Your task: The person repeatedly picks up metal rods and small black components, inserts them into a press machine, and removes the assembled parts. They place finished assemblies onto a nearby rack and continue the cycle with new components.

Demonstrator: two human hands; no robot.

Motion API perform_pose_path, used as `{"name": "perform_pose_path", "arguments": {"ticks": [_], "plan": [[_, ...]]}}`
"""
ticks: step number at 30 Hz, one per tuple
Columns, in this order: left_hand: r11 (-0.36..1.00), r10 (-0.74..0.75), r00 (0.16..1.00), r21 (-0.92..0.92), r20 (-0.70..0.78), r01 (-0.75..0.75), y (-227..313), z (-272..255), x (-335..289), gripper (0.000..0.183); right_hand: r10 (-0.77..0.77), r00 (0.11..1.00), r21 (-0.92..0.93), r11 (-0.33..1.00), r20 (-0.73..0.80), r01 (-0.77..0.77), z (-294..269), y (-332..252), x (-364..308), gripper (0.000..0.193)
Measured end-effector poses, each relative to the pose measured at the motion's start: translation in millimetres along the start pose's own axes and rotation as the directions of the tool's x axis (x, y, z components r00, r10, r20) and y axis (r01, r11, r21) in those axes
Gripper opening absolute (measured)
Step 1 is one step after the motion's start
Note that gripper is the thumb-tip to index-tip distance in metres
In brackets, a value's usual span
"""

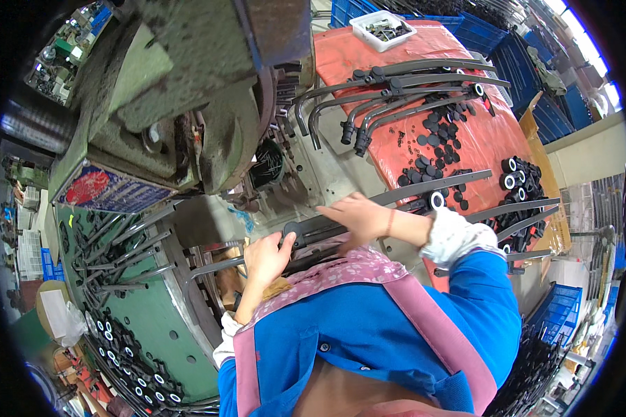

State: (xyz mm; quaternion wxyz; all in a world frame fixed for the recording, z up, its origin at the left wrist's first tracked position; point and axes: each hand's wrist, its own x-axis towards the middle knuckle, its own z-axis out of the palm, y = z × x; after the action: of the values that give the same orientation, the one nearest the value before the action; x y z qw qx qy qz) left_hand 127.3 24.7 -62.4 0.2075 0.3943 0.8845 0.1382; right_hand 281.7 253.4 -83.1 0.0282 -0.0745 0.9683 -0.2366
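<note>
Several curved bars [431, 64] occupy the red counter [334, 52]; a green machine [195, 90] obstructs front-left. Left hand [264, 258]: grip clamped on dark bar [320, 228]; right hand [363, 218]: grip indeterminable.

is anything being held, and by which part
The left hand holds a dark metal bar beside its round black joint; whether the right hand grips it cannot be told.

Beyond the crossing bar [318, 228], a gap separates the bulky machine [181, 76] from jutting tubes [431, 66].

We see a white tub [365, 37] on the red surface [337, 57]. We also spot a blue crate [560, 306] at lower right.
</note>
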Motion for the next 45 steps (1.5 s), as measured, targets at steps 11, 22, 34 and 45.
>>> {"name": "perform_pose_path", "arguments": {"ticks": [11, 22, 34, 45], "plan": [[0.952, 0.24, 0.943, -0.132, -0.231, -0.275, 33.7, -20.8, 17.3, 0.04, 0.187, 0.982, -0.385, 0.906, -0.002, -0.173, -92.6, 52.8, -56.3, 0.092], [0.943, 0.223, 0.897, -0.15, -0.382, -0.298, 58.9, 21.9, 10.2, 0.033, 0.426, 0.857, -0.667, 0.552, -0.29, -0.5, -206.4, 265.0, -87.1, 0.098], [0.908, 0.226, 0.971, -0.377, 0.075, -0.182, 48.0, 24.8, 33.5, 0.035, 0.578, 0.532, -0.424, 0.324, -0.619, -0.846, -116.5, 337.5, -86.2, 0.075], [0.754, 0.585, 0.81, -0.402, 0.051, -0.519, 133.0, -5.3, 172.6, 0.038, 0.996, -0.001, 0.972, 0.086, -0.087, 0.217, -19.3, 315.2, -61.5, 0.068]]}}
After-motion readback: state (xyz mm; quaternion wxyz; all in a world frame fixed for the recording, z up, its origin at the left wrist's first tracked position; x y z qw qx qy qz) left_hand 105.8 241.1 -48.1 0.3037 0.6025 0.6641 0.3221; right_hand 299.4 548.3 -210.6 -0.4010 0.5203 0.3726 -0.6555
